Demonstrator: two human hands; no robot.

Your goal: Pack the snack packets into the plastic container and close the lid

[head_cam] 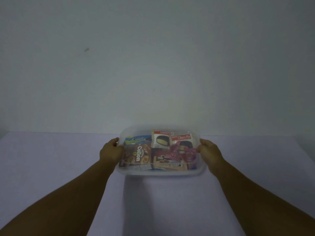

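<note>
The plastic container [160, 172], low in the middle of the frame, is clear with a milky white rim, and its lid [134, 131] is also clear. Through it the snack packets show their colours. The Collon packet [137, 155] at the left is brown with white letters and a pattern of round biscuits. Above it lies a blue packet [136, 139] with a green stripe. The two Choco Pie packets [181, 139] at the upper right are white with a red band and a dark round cake. The packet [180, 150] at the lower right is dark red and pink. The table [51, 159] is pale lilac, the wall [153, 57] grey-white.
</note>
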